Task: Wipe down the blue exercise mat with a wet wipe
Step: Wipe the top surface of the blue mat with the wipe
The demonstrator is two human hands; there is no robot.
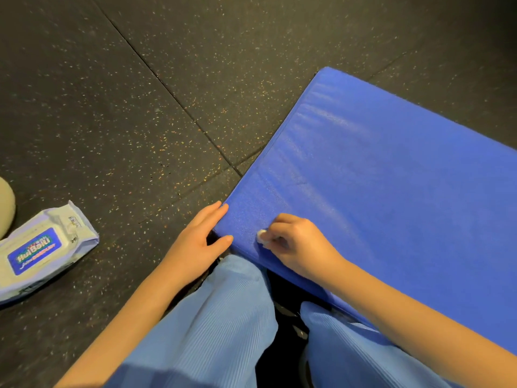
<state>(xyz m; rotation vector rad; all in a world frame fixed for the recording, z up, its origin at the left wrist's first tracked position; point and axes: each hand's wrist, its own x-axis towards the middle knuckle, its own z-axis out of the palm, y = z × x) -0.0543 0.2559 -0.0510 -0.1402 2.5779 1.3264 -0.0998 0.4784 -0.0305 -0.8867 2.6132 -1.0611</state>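
The blue exercise mat lies on the dark floor and fills the right half of the view, with faint wet streaks on its surface. My right hand rests on the mat near its near-left corner, fingers curled round a small white wet wipe that is pressed against the blue surface. My left hand lies with straight fingers against the mat's left corner edge, thumb touching the side. Most of the wipe is hidden inside my right fist.
A pack of wet wipes lies on the speckled black rubber floor at the left. A pale rounded object shows at the left edge. My legs in light blue trousers are at the bottom.
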